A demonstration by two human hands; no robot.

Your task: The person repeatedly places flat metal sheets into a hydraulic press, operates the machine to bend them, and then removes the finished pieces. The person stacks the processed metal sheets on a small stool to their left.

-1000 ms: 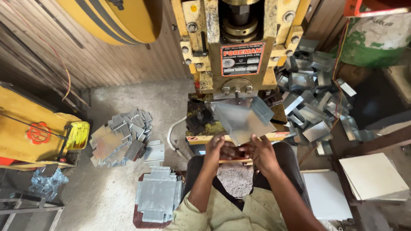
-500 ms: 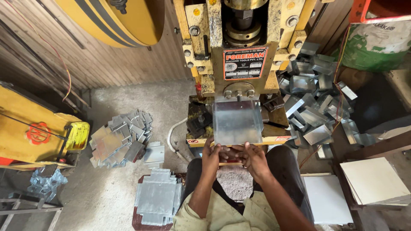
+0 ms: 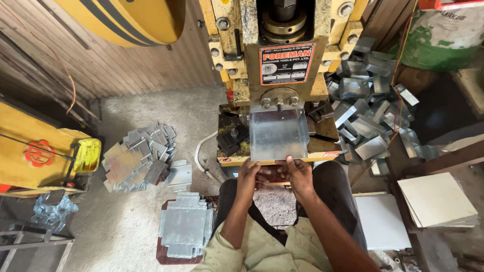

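Head view: both hands (image 3: 275, 176) side by side, fingers on metal sheet's (image 3: 278, 135) near edge.

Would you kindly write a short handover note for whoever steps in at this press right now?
Left hand and right hand both grip the near edge of the metal sheet, which lies on the press bed under the ram. Flat blanks are stacked by the left knee, more loose ones on the floor. Bent pieces are piled right of the press. Done: many pieces bent. Left: this sheet, it seems, and the blanks.
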